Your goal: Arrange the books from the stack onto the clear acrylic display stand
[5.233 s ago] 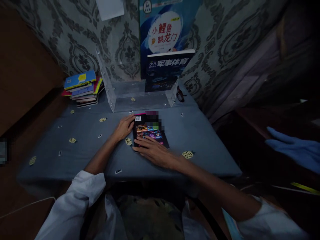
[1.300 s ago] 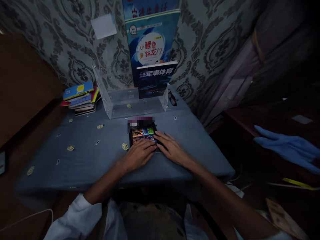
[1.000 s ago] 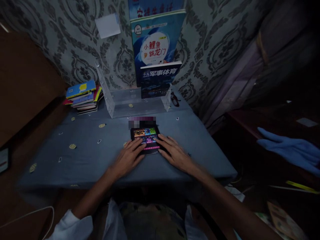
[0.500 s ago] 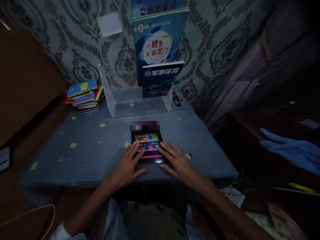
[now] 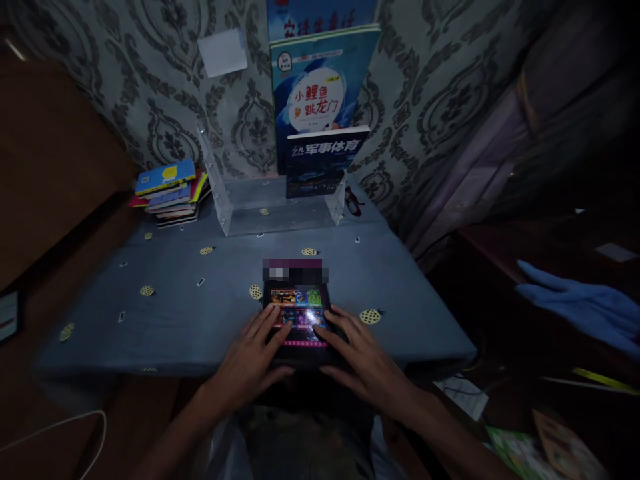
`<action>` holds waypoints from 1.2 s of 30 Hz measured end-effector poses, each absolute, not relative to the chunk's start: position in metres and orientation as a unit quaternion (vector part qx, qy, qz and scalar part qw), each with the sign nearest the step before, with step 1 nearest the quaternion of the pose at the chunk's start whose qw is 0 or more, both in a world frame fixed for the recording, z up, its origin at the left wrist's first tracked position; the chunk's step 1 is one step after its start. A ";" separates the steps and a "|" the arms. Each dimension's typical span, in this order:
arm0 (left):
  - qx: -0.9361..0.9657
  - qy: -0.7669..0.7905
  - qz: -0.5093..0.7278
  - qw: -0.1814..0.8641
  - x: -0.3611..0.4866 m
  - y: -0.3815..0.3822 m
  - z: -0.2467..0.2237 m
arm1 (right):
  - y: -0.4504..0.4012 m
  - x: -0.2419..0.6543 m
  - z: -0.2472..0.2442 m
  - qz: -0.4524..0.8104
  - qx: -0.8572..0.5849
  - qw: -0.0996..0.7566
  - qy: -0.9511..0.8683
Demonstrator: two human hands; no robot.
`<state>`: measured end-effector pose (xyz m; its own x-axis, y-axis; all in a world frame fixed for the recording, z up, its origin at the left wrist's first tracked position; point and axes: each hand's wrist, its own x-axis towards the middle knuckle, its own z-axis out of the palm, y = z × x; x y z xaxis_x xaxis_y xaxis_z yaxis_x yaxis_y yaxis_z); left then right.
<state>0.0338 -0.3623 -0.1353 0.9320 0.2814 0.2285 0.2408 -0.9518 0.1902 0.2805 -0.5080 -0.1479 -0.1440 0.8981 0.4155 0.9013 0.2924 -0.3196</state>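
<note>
A dark book [image 5: 300,337] with several small colourful pictures and a pink strip of print lies by the front edge of the cloth-covered table [image 5: 170,327]. Its top end is blurred out by pixel blocks. My left hand [image 5: 255,347] rests on the left part of the cover, fingers stretched flat and thumb down by the near edge. On the right part lies my right hand [image 5: 357,350], its fingers also extended and its thumb low by the near edge. Both palms sit over or just past the table's front edge.
Behind stands a clear acrylic bookstand [image 5: 280,217] with a dark military book [image 5: 320,167] and a blue picture book [image 5: 325,73]. To its left is a book stack [image 5: 170,193]; glasses [image 5: 353,200] lie right. A blue glove [image 5: 575,300] is at far right.
The book has slid toward me, with both hands flat on it, and its near end is now at the table's front edge. A yellow pineapple print behind it has come into view.
</note>
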 end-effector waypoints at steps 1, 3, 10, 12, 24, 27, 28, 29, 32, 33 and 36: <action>0.979 0.132 0.126 0.088 0.034 -0.361 -0.134 | -0.508 0.281 -0.146 0.008 -0.595 0.273 -0.756; 0.978 0.134 0.122 0.107 0.036 -0.357 -0.131 | -0.506 0.282 -0.144 0.034 -0.600 0.271 -0.752; 0.967 0.153 0.148 0.142 0.058 -0.330 -0.139 | -0.484 0.287 -0.155 0.069 -0.622 0.277 -0.729; 0.967 0.160 0.142 0.141 0.066 -0.322 -0.138 | -0.473 0.294 -0.160 0.072 -0.621 0.287 -0.726; 0.955 0.234 0.142 0.119 0.098 -0.258 -0.123 | -0.438 0.323 -0.149 0.076 -0.618 0.255 -0.740; 0.945 0.272 0.156 0.098 0.112 -0.229 -0.126 | -0.423 0.316 -0.135 0.059 -0.635 0.228 -0.736; 0.942 0.279 0.160 0.092 0.117 -0.221 -0.128 | -0.416 0.313 -0.132 0.055 -0.639 0.220 -0.735; 0.941 0.284 0.162 0.087 0.121 -0.216 -0.129 | -0.408 0.310 -0.131 0.049 -0.645 0.213 -0.732; 0.943 0.281 0.163 0.072 0.130 -0.211 -0.133 | -0.381 0.302 -0.131 0.027 -0.682 0.197 -0.704; 0.944 0.277 0.164 0.067 0.132 -0.211 -0.134 | -0.373 0.301 -0.132 0.023 -0.698 0.192 -0.689; 0.944 0.272 0.176 0.055 0.134 -0.213 -0.137 | -0.356 0.299 -0.137 0.021 -0.732 0.185 -0.655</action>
